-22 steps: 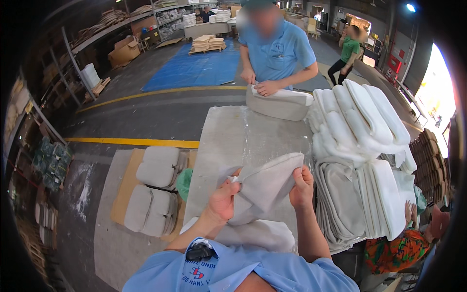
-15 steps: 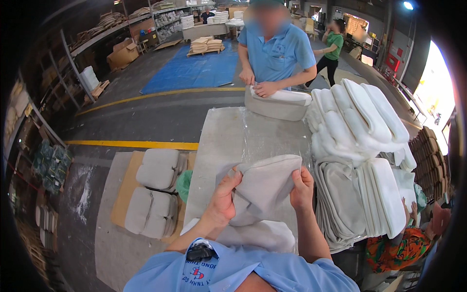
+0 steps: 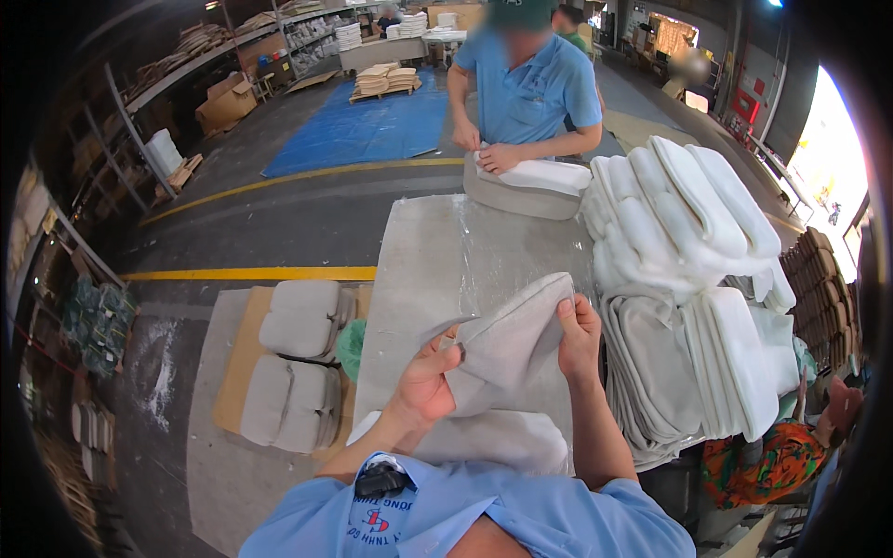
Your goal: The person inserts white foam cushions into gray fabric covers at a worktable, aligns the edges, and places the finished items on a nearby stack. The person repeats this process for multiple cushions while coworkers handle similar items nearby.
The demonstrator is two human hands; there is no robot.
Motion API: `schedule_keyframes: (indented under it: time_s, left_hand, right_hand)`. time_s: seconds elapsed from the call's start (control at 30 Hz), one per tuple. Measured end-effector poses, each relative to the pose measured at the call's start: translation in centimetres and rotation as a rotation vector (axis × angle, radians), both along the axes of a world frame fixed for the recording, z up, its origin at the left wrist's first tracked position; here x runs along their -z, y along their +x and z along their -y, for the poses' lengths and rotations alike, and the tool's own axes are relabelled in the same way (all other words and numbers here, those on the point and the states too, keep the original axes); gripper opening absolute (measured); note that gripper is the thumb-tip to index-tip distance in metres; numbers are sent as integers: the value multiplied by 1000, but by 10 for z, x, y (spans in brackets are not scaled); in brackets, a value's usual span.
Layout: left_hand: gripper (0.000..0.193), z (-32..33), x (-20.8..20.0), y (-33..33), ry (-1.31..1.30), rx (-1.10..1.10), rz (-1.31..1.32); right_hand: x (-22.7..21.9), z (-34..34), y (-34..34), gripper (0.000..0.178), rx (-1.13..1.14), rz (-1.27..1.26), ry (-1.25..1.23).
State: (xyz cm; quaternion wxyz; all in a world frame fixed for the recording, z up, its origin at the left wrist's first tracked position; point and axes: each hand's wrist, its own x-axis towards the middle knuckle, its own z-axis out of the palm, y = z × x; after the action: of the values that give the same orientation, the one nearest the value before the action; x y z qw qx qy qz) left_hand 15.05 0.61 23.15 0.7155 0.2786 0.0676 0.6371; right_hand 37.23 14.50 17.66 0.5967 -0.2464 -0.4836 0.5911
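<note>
Item in my hands: grey fabric cover [image 3: 507, 339], held above tabletop [image 3: 446, 260]; left hand [image 3: 426, 379] and right hand [image 3: 579, 337], fingers clenched on its edges.

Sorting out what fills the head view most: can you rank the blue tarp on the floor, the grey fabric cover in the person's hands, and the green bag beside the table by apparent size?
1. Blue tarp, though it lies far off, so truly far bigger.
2. Grey fabric cover, close to the camera, held by the left hand and right hand; it looks nearly as large.
3. Green bag, partly hidden by the table.
</note>
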Motion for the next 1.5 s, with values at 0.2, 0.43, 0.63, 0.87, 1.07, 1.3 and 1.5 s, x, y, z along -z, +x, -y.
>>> schedule_keyframes:
  time_s: [0.2, 0.43, 0.63, 0.87, 1.07, 1.3, 1.5]
  left_hand:
    - [48, -6, 27, -13, -36, 106, 8]
    - [50, -9, -12, -42, -254, -291, 24]
    - [55, 39, -7, -129, -123, -513, -8]
    - [48, 70, -2, -177, -93, -763, -26]
    - [47, 93, -24, -193, -89, -940, -104]
    - [47, 114, -53, -201, -38, -1038, -68]
    - [42, 114, -55, -210, -159, -1162, -118]
  right_hand:
    - [5, -9, -3, 20, -11, 151, 30]
    - [-11, 19, 0, 39, 187, 481, 184]
    - [-22, 104, 88, 72, -534, 1142, 349]
    - [25, 186, 96, 87, -475, 1637, 647]
    - [64, 175, 82, 78, -230, 1479, 643]
    - [73, 172, 67, 68, -193, 1446, 600]
    - [68, 157, 59, 55, -181, 1339, 590]
